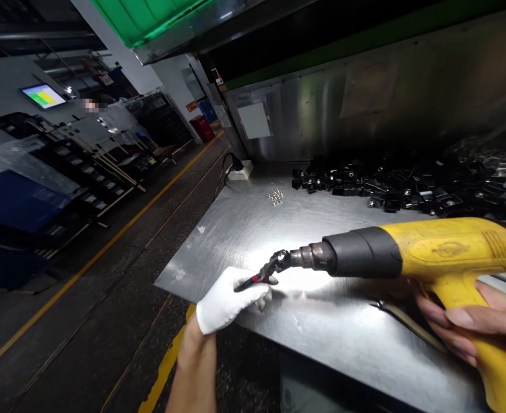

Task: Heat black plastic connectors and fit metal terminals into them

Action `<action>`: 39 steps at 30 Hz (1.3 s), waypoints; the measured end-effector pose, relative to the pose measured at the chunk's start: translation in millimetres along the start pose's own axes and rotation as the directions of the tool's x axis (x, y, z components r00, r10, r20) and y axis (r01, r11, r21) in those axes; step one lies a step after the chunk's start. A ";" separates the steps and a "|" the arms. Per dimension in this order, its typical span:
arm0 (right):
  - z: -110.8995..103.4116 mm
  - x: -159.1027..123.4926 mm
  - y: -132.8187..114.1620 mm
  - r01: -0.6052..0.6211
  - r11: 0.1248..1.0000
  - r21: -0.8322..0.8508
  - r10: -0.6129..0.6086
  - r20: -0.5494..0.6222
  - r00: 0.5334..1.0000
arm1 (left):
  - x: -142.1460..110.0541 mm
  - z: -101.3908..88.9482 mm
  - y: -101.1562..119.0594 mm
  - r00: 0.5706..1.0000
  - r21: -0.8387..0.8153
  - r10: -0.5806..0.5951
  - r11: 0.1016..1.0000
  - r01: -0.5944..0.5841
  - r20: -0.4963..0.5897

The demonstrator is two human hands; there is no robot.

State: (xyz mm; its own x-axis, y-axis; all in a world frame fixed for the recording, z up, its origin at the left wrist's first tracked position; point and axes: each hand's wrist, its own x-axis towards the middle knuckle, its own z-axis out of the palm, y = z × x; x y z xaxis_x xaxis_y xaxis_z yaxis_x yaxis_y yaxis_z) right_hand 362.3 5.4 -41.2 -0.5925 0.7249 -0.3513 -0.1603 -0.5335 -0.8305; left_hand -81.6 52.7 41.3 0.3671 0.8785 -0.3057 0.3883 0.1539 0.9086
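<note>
From the head view, a yellow heat gun (448,249) is held by the bare right hand (477,324), its fingers closed firmly round the handle. The gun's metal nozzle (311,256) is pointed at a small black-and-red piece (261,272), which is pinched in a narrow grip by the white-gloved left hand (229,301). The piece is held just beyond the nozzle tip, low over a stainless steel table (218,241) (its exact shape is hard to make out against the glare on the steel). A dark cord (408,324) lies on the sheet below the gun.

A large quantity of black moulded parts (399,189) is heaped along the back of the table, and a small cluster of silver fittings (275,197) is set apart nearer the middle. Behind them, a white power socket (240,170) is seen with a black cable (225,172) running from it.

An emblem is embossed on the gun's yellow housing, but no brand can be read. Beyond the table, an aisle with yellow floor lines (106,241) is seen, along with a red bin (201,127) and a wall screen (42,96).
</note>
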 end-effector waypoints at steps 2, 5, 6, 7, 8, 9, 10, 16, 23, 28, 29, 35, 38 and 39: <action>-2.5 -0.5 3.8 0.001 1.000 0.002 -0.001 -0.022 1.000 | -0.9 -0.9 -0.4 1.000 0.021 -0.001 1.000 0.001 0.000; -7.7 -0.4 9.3 -0.001 1.000 -0.008 0.001 -0.026 1.000 | -2.1 -2.8 -1.4 1.000 0.053 -0.003 0.999 0.002 0.005; -9.6 -0.4 10.5 0.000 1.000 -0.013 0.000 -0.026 1.000 | -2.4 -3.4 -1.6 1.000 0.066 -0.001 0.998 0.001 0.007; -11.4 -0.3 11.5 -0.003 1.000 -0.017 0.003 -0.025 1.000 | -2.7 -3.9 -1.6 1.000 0.078 0.002 0.997 -0.002 0.007; -13.2 -0.3 12.3 -0.009 1.000 -0.020 0.008 -0.021 1.000 | -2.9 -4.3 -1.5 1.000 0.087 0.005 0.996 -0.005 0.007; -14.9 -0.3 12.9 -0.017 1.000 -0.025 0.017 -0.014 1.000 | -3.2 -4.5 -1.3 1.000 0.094 0.008 0.996 -0.008 0.005; -16.3 -0.3 13.2 -0.025 0.999 -0.027 0.025 -0.012 1.000 | -3.4 -4.5 -1.1 1.000 0.100 0.011 0.995 -0.011 0.004; -17.2 -1.7 10.1 -0.051 0.997 -0.052 0.049 -0.023 0.999 | -3.7 -4.3 -1.7 1.000 0.117 0.023 0.993 -0.024 0.010; -22.5 -4.4 12.1 -0.053 0.997 -0.065 0.052 -0.016 0.999 | -3.2 -4.3 -2.0 1.000 0.103 0.007 0.995 -0.009 0.017; -27.1 -6.1 12.2 -0.049 0.995 -0.085 0.048 -0.014 0.999 | -4.4 -4.1 -2.8 1.000 0.102 0.003 0.995 -0.005 0.016; -26.5 -6.2 11.1 -0.047 0.995 -0.089 0.046 -0.010 0.999 | -4.6 -4.0 -2.7 1.000 0.100 0.001 0.995 -0.003 0.017; -23.2 -4.6 6.9 -0.049 0.994 -0.098 0.051 0.008 0.999 | -4.2 -3.0 -0.3 1.000 0.105 -0.006 0.994 0.004 0.016; -24.0 -4.4 7.2 -0.056 0.994 -0.096 0.057 0.008 0.998 | -3.5 -2.9 0.1 1.000 0.107 -0.001 0.994 -0.001 0.017; -24.3 -4.6 7.4 -0.058 0.994 -0.092 0.059 0.007 0.998 | -3.4 -2.8 -0.1 1.000 0.108 0.000 0.994 -0.002 0.016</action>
State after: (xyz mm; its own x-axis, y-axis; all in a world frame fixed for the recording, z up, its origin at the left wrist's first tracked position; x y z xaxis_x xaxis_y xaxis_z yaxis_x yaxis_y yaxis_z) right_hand 383.0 8.7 -56.3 -0.6061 0.6893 -0.3970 -0.0526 -0.5327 -0.8446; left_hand -85.3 51.0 43.1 0.3808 0.8711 -0.3101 0.4765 0.1026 0.8732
